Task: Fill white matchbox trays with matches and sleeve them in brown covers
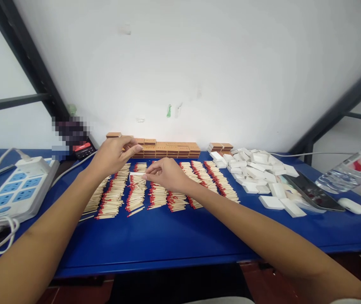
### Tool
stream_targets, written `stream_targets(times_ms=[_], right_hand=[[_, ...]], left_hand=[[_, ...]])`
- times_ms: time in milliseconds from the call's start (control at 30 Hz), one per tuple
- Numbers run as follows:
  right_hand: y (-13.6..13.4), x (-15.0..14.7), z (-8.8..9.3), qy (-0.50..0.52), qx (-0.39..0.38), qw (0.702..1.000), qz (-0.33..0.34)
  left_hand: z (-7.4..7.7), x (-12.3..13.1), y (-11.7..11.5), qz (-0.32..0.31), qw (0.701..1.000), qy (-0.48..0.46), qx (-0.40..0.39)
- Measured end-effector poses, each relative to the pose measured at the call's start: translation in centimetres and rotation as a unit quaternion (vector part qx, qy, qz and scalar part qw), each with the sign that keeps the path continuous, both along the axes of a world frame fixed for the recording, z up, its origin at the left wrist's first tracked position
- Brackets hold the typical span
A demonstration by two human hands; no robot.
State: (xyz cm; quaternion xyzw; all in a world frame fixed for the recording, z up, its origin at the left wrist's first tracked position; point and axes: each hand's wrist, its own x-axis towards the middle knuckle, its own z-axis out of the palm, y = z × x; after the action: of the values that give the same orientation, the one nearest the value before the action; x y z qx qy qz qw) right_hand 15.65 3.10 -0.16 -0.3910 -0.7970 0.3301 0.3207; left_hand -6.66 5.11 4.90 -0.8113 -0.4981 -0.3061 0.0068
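My right hand [167,173] is closed in a pinch on a small white matchbox tray [137,173], held over one of the rows of matches. Matches show at the tray's lower side; whether they lie inside it I cannot tell. My left hand [114,155] hovers in front of the brown matchboxes [174,148] stacked along the wall, thumb and forefinger apart, with nothing visible between them. Several rows of red-tipped matches [112,197] lie side by side on the blue table [155,240], some partly hidden under my hands.
A heap of white trays [256,166] lies to the right, beside a dark phone-like slab [315,192], a water bottle [351,169] and a white earbud-type case [351,205]. A white power strip [18,190] with cables sits left. Another small matchbox stack [220,147] stands behind.
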Motion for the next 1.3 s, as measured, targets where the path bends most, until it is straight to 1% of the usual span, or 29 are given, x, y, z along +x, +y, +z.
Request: stream_targets(times_ms=[233, 467, 567, 700, 867, 967, 1033, 1067, 1133, 1167, 1200, 1233, 1300], right_hand=[[-0.5, 0.1, 0.3, -0.051, 0.095, 0.994, -0.007], [-0.7, 0.0, 0.0, -0.112, 0.189, 0.975, -0.010], [-0.5, 0.0, -0.3, -0.140, 0.238, 0.961, -0.006], [0.0, 0.1, -0.9, -0.152, 0.301, 0.941, -0.005], [0.3, 0.2, -1.7, -0.170, 0.385, 0.907, 0.005], [0.3, 0.5, -1.2, -0.204, 0.430, 0.880, 0.008], [0.4, 1.6, -0.1, -0.214, 0.451, 0.867, 0.002], [0.5, 2.5, 0.8, -0.208, 0.455, 0.866, -0.010], [0.7, 5.6, 2.9, -0.172, 0.446, 0.876, -0.061], [0.7, 7.7, 4.1, -0.145, 0.429, 0.885, -0.109], [0.6, 10.1, 5.3, -0.116, 0.406, 0.891, -0.166], [0.3, 12.8, 6.3, -0.086, 0.386, 0.888, -0.235], [-0.4, 18.7, 7.8, -0.031, 0.349, 0.848, -0.397]], left_hand=[[-0.1, -0.1, 0.1, 0.012, 1.000, 0.005, 0.001], [0.1, 0.0, -0.1, 0.018, 1.000, 0.020, 0.002], [0.1, -0.1, -0.1, 0.021, 0.999, 0.026, 0.004], [0.0, -0.1, 0.0, 0.027, 0.999, 0.034, 0.004], [-0.1, -0.1, 0.1, 0.029, 0.999, 0.041, 0.008], [-0.1, -0.1, 0.1, 0.029, 0.999, 0.042, 0.013], [0.0, -0.1, 0.0, 0.029, 0.998, 0.050, 0.017], [0.1, 0.0, -0.1, 0.029, 0.998, 0.056, 0.018], [0.1, 0.0, -0.1, 0.028, 0.998, 0.061, 0.020], [0.1, 0.0, -0.2, 0.027, 0.998, 0.061, 0.020], [0.0, 0.0, -0.2, 0.026, 0.998, 0.059, 0.020], [-0.1, 0.1, -0.3, 0.024, 0.998, 0.057, 0.019], [-0.2, 0.3, -0.3, 0.019, 0.998, 0.057, 0.016]])
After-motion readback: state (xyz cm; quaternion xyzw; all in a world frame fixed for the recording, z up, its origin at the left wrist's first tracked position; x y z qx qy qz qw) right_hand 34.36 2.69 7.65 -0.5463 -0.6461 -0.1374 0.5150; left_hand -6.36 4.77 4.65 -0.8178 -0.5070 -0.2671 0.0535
